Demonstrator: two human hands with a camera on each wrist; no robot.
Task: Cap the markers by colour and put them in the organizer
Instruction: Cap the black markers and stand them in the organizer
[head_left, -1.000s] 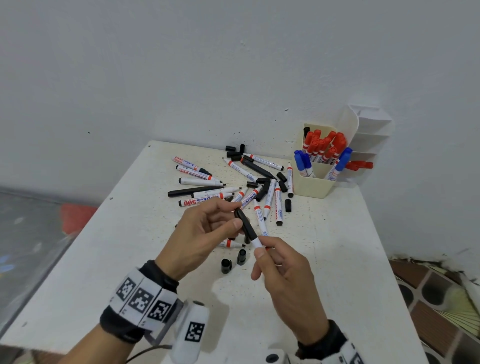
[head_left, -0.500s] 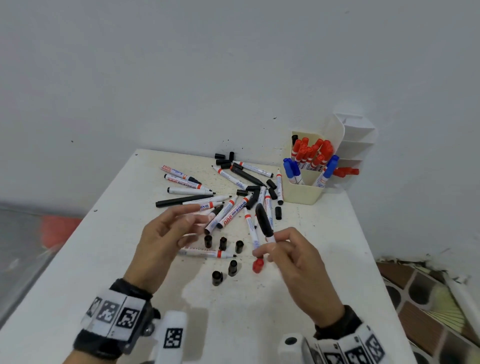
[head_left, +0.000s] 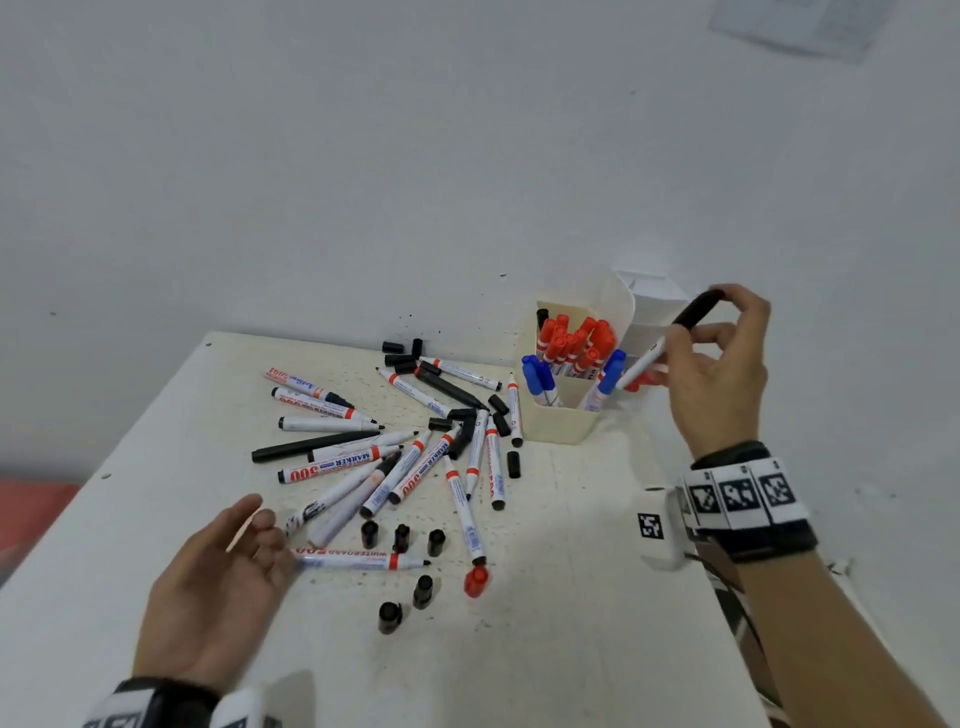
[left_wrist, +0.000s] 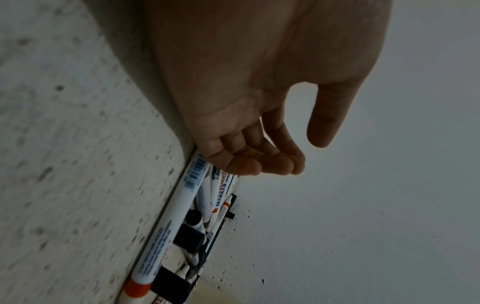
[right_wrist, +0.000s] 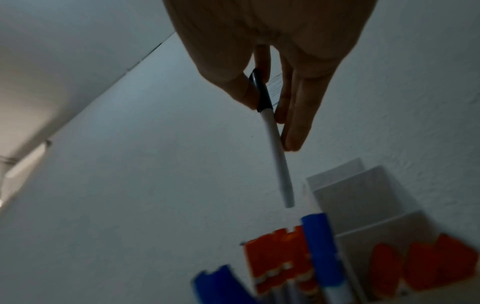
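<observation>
Shown at upper right, the right hand (head_left: 719, 364) pinches a black-capped marker (head_left: 670, 338) between thumb and fingers at the junction of cap and barrel. The marker's long axis slants steeply, cap uppermost and the white butt end pointing down and to the left, toward the cream organizer (head_left: 558, 428). In the right wrist view the butt end of the marker (right_wrist: 275, 148) hangs just above the blue-capped markers (right_wrist: 319, 242) and clear of them, with the red-capped markers (right_wrist: 279, 257) beside. The coming move therefore appears to be a short descent along the marker's own axis into an open compartment; which compartment lies directly below cannot be told.

The left hand (head_left: 218, 587) lies palm up and relaxed near the table's front edge, fingers loosely extended and holding nothing. Its fingertips (left_wrist: 259, 166) are close beside a white whiteboard marker (head_left: 363, 560) that lies flat.

On the speckled white table (head_left: 597, 649) remain a fan of uncapped white-barrelled markers (head_left: 415, 467), several short black caps (head_left: 423, 590) standing on end, and one red cap (head_left: 475, 581). Barrels are smooth, slender cylinders with printed labels; caps are glossy plastic. The organizer is smooth, thin-walled plastic with stepped white tiers (right_wrist: 363, 197) behind.
</observation>
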